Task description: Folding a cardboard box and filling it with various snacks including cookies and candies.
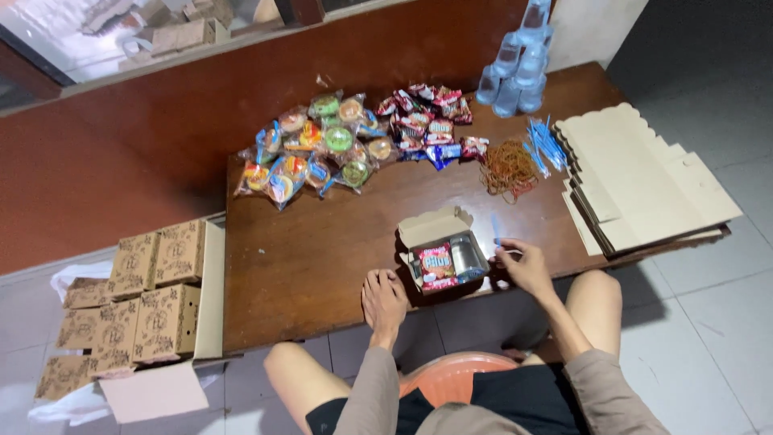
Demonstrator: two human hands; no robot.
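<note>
- I take the open snack box on the dark wooden table as my landmark; it sits near the table's front edge, just ahead of my knees.
- My left hand lies flat on the table just to the near left of the box, grip released, palm down and holding nothing.
- My right hand sits just right of the box, fingers pinched on what looks like a thin blue-wrapped straw; the pinch is small in the view, so I judge it as grasping the straw rather than see it plainly.
- Inside the box I see a red snack packet on the left and a sealed water cup on the right, with the lid flap standing up at the far side.
- To do this well, I would steady the box with the left hand and lay the straw flat along the cup so the flap can fold down cleanly.
- Beyond the box to the right lie rubber bands and more blue straws; flat box blanks are stacked further right.
- Beyond it to the left sit wrapped cakes and a pile of red packets, with stacked water cups at the far edge.
- Well to the left of the box, off the table, finished boxes are stacked.
</note>
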